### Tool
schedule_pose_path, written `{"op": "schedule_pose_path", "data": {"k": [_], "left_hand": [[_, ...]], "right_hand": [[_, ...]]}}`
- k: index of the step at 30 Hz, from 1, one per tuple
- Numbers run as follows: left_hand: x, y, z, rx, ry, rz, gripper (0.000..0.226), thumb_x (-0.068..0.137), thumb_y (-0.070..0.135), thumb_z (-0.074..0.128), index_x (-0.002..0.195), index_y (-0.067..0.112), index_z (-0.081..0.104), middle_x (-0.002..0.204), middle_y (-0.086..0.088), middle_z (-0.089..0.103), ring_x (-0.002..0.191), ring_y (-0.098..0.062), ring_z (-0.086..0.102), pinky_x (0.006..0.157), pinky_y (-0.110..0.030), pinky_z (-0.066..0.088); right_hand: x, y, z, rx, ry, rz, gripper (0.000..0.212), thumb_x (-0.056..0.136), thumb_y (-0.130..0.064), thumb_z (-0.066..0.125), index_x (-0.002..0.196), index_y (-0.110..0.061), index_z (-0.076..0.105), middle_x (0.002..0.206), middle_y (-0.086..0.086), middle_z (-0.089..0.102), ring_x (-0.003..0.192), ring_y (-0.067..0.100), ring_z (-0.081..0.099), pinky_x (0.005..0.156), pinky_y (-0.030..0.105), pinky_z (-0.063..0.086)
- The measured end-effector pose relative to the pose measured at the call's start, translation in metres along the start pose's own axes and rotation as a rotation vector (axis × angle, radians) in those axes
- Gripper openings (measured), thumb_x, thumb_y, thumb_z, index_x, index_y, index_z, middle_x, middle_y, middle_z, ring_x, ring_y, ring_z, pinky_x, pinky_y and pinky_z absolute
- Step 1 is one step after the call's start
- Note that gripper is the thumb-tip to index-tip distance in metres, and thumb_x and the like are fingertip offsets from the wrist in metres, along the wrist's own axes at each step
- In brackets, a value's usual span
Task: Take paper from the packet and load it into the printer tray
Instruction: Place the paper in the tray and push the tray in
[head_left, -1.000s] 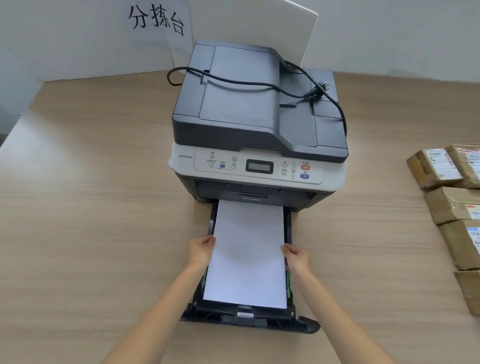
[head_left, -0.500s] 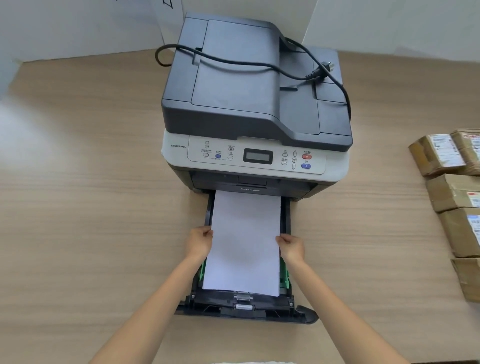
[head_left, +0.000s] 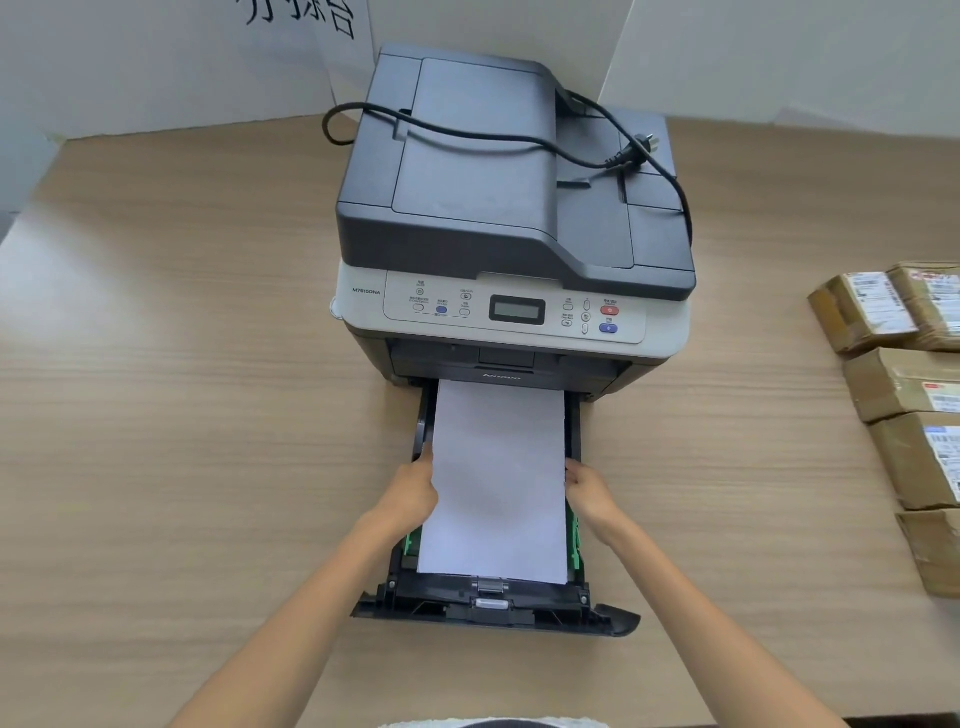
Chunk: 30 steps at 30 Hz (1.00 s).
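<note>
A grey and white printer stands on the wooden table. Its black paper tray is pulled out toward me. A stack of white paper lies in the tray, its far end reaching under the printer's front. My left hand grips the paper's left edge and my right hand grips its right edge, at about mid-length. Green guides show at the tray's sides beneath my wrists. The paper packet is out of view.
A black power cord with its plug lies loose on top of the printer. Several brown taped parcels sit at the table's right edge. A white board with black characters leans at the back wall.
Both hands stay on the paper's edges; the stack has slid slightly further into the tray toward the printer. The camera has shifted a little, changing the framing.
</note>
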<state>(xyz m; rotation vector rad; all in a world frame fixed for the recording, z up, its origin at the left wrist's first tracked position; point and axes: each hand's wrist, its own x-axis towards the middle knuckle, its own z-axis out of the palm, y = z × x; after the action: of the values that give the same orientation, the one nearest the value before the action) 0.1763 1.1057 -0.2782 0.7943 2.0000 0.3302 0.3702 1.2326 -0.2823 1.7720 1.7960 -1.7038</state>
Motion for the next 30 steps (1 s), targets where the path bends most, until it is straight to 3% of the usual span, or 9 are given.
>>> {"op": "schedule_pose_path", "data": {"k": [3, 6, 8, 11, 14, 17, 20, 24, 30], "left_hand": [[-0.006, -0.001, -0.001, 0.072, 0.093, 0.002, 0.075, 0.083, -0.012, 0.029, 0.149, 0.013, 0.006, 0.095, -0.020, 0.060, 0.080, -0.031, 0.059, 0.068, -0.038, 0.052], [-0.019, -0.008, -0.004, 0.023, 0.210, 0.109, 0.067, 0.080, -0.013, 0.029, 0.143, 0.012, 0.031, 0.109, -0.021, 0.062, 0.093, -0.034, 0.060, 0.083, -0.044, 0.054], [-0.035, -0.011, -0.006, -0.089, 0.310, 0.188, 0.064, 0.081, -0.017, 0.031, 0.137, 0.012, 0.042, 0.120, -0.014, 0.060, 0.102, -0.024, 0.057, 0.093, -0.030, 0.047], [-0.057, -0.028, -0.001, -0.134, 0.399, 0.193, 0.061, 0.081, -0.021, 0.033, 0.134, 0.006, 0.047, 0.133, -0.005, 0.052, 0.122, -0.019, 0.047, 0.099, -0.018, 0.028], [-0.063, -0.061, 0.015, -0.078, 0.355, 0.136, 0.063, 0.080, -0.021, 0.032, 0.135, 0.005, 0.046, 0.144, -0.013, 0.045, 0.135, -0.025, 0.038, 0.108, -0.021, 0.021], [-0.067, -0.081, 0.032, -0.065, 0.272, 0.100, 0.063, 0.081, -0.020, 0.032, 0.137, 0.007, 0.045, 0.146, -0.014, 0.041, 0.137, -0.026, 0.034, 0.114, -0.027, 0.022], [-0.071, -0.088, 0.045, -0.067, 0.230, 0.119, 0.068, 0.080, -0.021, 0.030, 0.142, 0.007, 0.036, 0.149, -0.013, 0.037, 0.138, -0.024, 0.033, 0.110, -0.020, 0.018], [-0.072, -0.088, 0.056, -0.035, 0.230, 0.097, 0.074, 0.080, -0.020, 0.031, 0.147, 0.012, 0.024, 0.156, -0.007, 0.023, 0.142, -0.022, 0.023, 0.112, -0.023, 0.018], [-0.074, -0.089, 0.068, 0.222, 0.305, 0.123, 0.078, 0.081, -0.012, 0.036, 0.150, 0.017, 0.012, 0.159, -0.006, 0.014, 0.145, -0.025, 0.015, 0.112, -0.034, 0.029]], "right_hand": [[-0.004, -0.005, -0.002, -0.091, 0.015, -0.005, 0.041, 0.088, 0.008, 0.028, 0.123, 0.006, 0.048, 0.127, 0.022, 0.056, 0.121, 0.039, 0.050, 0.102, 0.043, 0.043], [-0.018, -0.001, -0.009, -0.068, 0.084, -0.039, 0.044, 0.093, 0.008, 0.030, 0.137, 0.005, 0.035, 0.141, 0.019, 0.045, 0.132, 0.030, 0.041, 0.108, 0.034, 0.031], [-0.029, 0.011, -0.015, -0.052, 0.180, -0.075, 0.042, 0.094, 0.006, 0.032, 0.135, 0.002, 0.041, 0.139, 0.017, 0.049, 0.131, 0.026, 0.044, 0.108, 0.031, 0.032], [-0.045, 0.038, -0.018, -0.051, 0.251, -0.093, 0.037, 0.094, 0.003, 0.034, 0.126, -0.002, 0.053, 0.124, 0.014, 0.061, 0.121, 0.025, 0.053, 0.100, 0.027, 0.037], [-0.057, 0.064, -0.013, -0.080, 0.237, -0.057, 0.039, 0.093, 0.004, 0.035, 0.126, -0.005, 0.053, 0.122, 0.012, 0.062, 0.116, 0.021, 0.056, 0.093, 0.019, 0.040], [-0.065, 0.079, -0.005, -0.113, 0.215, -0.054, 0.042, 0.094, 0.004, 0.034, 0.131, -0.008, 0.049, 0.125, 0.009, 0.059, 0.093, 0.015, 0.059, 0.070, 0.011, 0.048], [-0.074, 0.083, 0.007, -0.112, 0.169, -0.041, 0.044, 0.095, 0.001, 0.034, 0.138, -0.009, 0.041, 0.131, 0.009, 0.055, 0.106, 0.023, 0.058, 0.087, 0.029, 0.050], [-0.081, 0.088, 0.023, -0.138, 0.137, -0.055, 0.053, 0.093, 0.004, 0.034, 0.144, -0.008, 0.028, 0.145, 0.011, 0.041, 0.133, 0.024, 0.039, 0.113, 0.035, 0.031], [-0.085, 0.089, 0.031, -0.200, 0.136, -0.073, 0.057, 0.092, 0.006, 0.036, 0.146, -0.005, 0.023, 0.150, 0.012, 0.030, 0.139, 0.024, 0.028, 0.114, 0.029, 0.019]]}}
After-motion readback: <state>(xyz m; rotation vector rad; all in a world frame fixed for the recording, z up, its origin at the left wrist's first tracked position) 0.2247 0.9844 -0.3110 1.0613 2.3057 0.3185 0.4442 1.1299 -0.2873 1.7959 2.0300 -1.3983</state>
